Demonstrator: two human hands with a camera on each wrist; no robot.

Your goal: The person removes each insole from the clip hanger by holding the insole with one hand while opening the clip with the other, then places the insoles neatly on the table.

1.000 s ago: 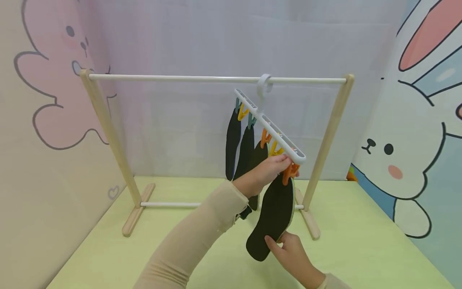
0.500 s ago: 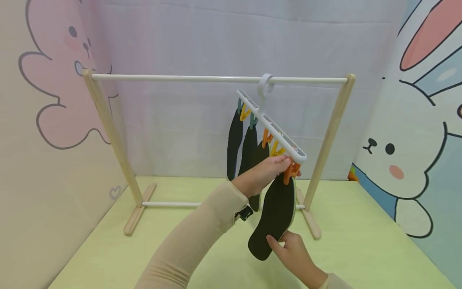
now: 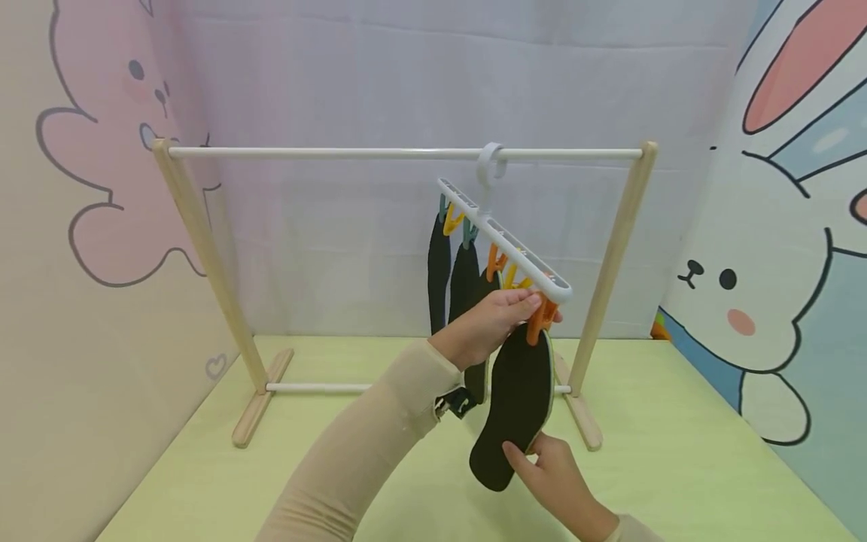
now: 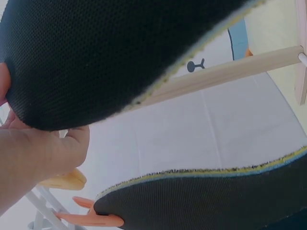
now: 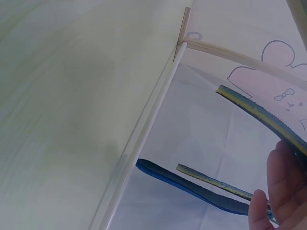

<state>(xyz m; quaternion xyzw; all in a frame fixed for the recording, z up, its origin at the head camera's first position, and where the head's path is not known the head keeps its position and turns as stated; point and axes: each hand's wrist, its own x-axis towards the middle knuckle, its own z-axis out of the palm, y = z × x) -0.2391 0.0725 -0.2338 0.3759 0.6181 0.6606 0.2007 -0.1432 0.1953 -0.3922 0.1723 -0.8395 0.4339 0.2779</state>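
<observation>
A white clip hanger (image 3: 508, 239) hangs by its hook from a rack's top bar, its near end angled toward me. My left hand (image 3: 479, 325) pinches the orange clothes peg (image 3: 539, 322) at that end. Below this peg hangs a black insole (image 3: 518, 388), its top edge at the peg's tips. My right hand (image 3: 558, 482) pinches the insole's lower part, thumb on the black face. In the left wrist view the insole (image 4: 96, 57) partly covers my left fingers. The right wrist view shows the insole's thin yellow-and-blue edge (image 5: 261, 115) beside my right hand (image 5: 285, 187).
Several other black insoles (image 3: 439, 275) hang from pegs farther along the hanger. A yellow peg (image 3: 518, 275) sits beside my left hand. The rack has wooden legs (image 3: 612, 271) and a white lower bar (image 3: 318, 388), standing on a pale green table (image 3: 223, 482).
Both hands keep their holds on the peg and the insole. The insole's lower end has shifted slightly to the right with my right hand.
</observation>
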